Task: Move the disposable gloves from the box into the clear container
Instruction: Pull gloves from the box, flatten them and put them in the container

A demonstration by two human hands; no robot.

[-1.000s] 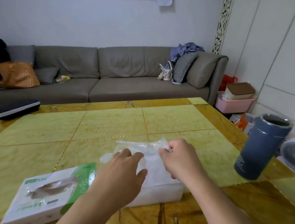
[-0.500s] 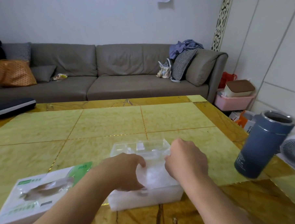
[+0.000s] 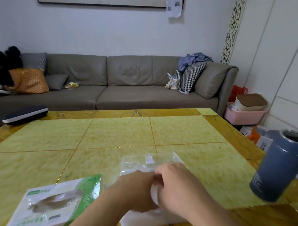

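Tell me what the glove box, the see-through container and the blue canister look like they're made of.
The glove box looks like printed cardboard, white and green, with a slightly glossy face and a film window. The clear container seems thin rigid plastic: the table shows through its walls. The blue canister has a matte blue body and a shiny silver rim, so probably metal, though coated plastic can't be ruled out.

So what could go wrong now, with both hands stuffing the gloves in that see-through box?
1. The blue tumbler stands open near the table's right edge; a right-arm swing might knock it off.
2. The left hand and right hand crowd over the clear container, so gloves could bunch and spill over its rim.
3. The glove box lies by the left forearm; a nudge might push it toward the near edge.
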